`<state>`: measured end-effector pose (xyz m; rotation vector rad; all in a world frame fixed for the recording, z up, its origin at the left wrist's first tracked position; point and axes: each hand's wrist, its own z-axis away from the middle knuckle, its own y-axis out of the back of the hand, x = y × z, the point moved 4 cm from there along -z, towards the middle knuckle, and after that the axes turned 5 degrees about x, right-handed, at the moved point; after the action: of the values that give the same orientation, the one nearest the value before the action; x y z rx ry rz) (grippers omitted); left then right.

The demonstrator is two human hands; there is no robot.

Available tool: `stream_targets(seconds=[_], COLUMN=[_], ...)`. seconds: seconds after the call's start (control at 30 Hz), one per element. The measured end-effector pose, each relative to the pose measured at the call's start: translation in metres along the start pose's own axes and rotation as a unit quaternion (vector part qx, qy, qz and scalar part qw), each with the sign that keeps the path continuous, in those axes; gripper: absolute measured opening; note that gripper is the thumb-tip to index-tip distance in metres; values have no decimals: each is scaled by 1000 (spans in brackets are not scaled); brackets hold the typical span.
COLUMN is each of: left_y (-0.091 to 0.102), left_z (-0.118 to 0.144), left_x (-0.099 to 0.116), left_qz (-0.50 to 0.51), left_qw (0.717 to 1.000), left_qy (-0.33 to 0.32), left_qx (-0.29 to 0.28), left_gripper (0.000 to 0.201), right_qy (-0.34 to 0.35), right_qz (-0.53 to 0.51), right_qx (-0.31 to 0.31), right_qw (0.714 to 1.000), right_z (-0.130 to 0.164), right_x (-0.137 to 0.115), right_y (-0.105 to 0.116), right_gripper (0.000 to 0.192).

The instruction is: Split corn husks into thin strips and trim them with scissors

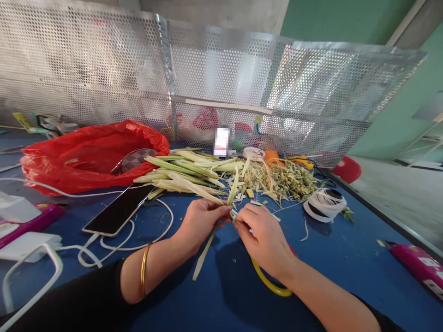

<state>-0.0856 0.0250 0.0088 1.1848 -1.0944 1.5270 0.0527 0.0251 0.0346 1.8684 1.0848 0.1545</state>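
My left hand (pixel 206 221) is closed in a pinch on pale green leaf strips (pixel 233 186). One strip end (pixel 204 258) hangs below the fingers toward the table. Right beside it, my right hand (pixel 258 233) is closed around what look like scissors (pixel 273 288). A yellow looped handle and a bit of red show under that wrist, and a small metallic part shows at the fingertips. Most of the tool is hidden by the hand. The fingertips of both hands nearly meet. Behind them lies a pile of long pale green stalks or husks (pixel 187 168).
Dry plant scraps (pixel 290 180) heap at the back right, near a wrapped white-and-black roll (pixel 325 205) and a tape roll (pixel 254 153). At left are a red plastic bag (pixel 76 161), a phone (pixel 119 210) and a white cable (pixel 169 221). A perforated metal screen (pixel 221 69) stands behind.
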Motion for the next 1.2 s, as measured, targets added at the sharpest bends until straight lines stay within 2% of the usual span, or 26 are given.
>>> stream_targets(seconds=[0.07,0.17,0.27,0.33,0.4,0.5,0.57,0.63,0.8,0.93,1.03,1.07,1.13,1.17,1.2], left_y=[0,1,2,1,-1,-5,-7,-8,-10,-11,-10,-10,-10,-10,-9], left_z=[-1,-2,-3,-3,-1,4,8,10,10,9,9,10,10,11,11], left_x=[-3,-7,-7,-6,-5,-5,-5,-5,-4,-3,-3,-3,-4,-4,-4], left_qz=[-9,-1,14,15,8,-3,-6,-13,-39,-50,-58,-61,-69,-73,-76], left_qw=[1000,1000,999,997,995,990,987,987,987,985,984,984,984,984,983], left_qy=[-14,7,52,74,90,105,109,111,98,104,112,115,117,116,115], left_qx=[10,15,-1,-20,-50,-99,-115,-118,-121,-128,-123,-121,-118,-117,-118], left_gripper=[17,15,18,20,19,20,24,24,12,12,10,9,8,10,12], right_qy=[-9,-24,-110,-210,-299,-362,-369,-365,-354,-361,-357,-345,-288,-242,-192], right_qz=[-26,-70,-186,-287,-387,-506,-543,-555,-512,-455,-417,-383,-255,-163,-80], right_qx=[-1,-9,-30,-31,-31,-30,-13,5,52,89,57,27,-4,14,58], right_qw=[1000,997,976,934,872,782,754,747,781,809,834,857,923,956,976], right_z=[2,4,1,-1,-1,0,0,1,3,5,3,2,-1,-4,-6], right_x=[-5,-8,1,13,23,30,31,30,29,34,40,41,41,40,36], right_y=[-1,-2,-3,-4,-7,-15,-18,-20,-21,-23,-23,-21,-10,0,10], right_gripper=[22,22,26,29,29,29,29,27,24,26,29,31,41,45,47])
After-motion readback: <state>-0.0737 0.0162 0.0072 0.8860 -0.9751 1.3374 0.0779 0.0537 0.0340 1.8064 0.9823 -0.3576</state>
